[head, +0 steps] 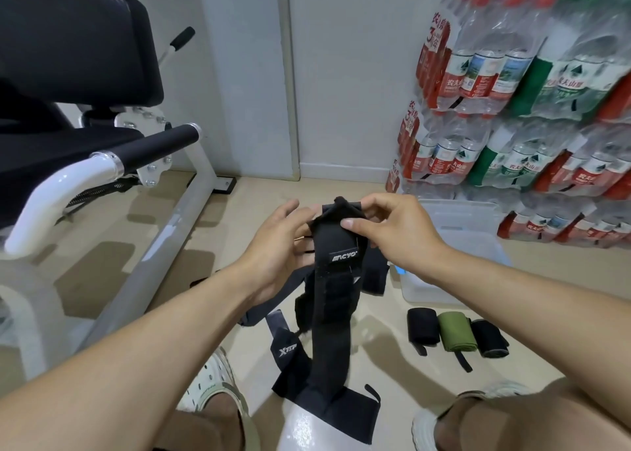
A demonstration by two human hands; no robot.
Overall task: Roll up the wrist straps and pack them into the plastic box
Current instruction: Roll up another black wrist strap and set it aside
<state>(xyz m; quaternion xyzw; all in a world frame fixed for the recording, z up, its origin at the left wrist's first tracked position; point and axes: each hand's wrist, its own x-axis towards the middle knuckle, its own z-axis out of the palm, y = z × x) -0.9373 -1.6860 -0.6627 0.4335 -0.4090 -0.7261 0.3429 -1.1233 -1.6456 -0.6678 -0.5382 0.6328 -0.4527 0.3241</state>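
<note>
Tiled floor (pixel 280 191) by stacked water bottles (pixel 532 85), left hand (pixel 278 242) and right hand (pixel 397 232) each pinching black wrist strap (pixel 336 280) top, clear plastic box (pixel 478 232) beyond, three rolled straps (pixel 456 336) beside it.

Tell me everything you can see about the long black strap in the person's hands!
The black strap is a long band of soft-looking woven fabric with a small white logo near its top. Both hands hold its upper end: the left hand steadies one side, the right hand pinches the top edge. It is still unrolled, hanging down towards the floor, its lower end lying across other straps there.
</note>
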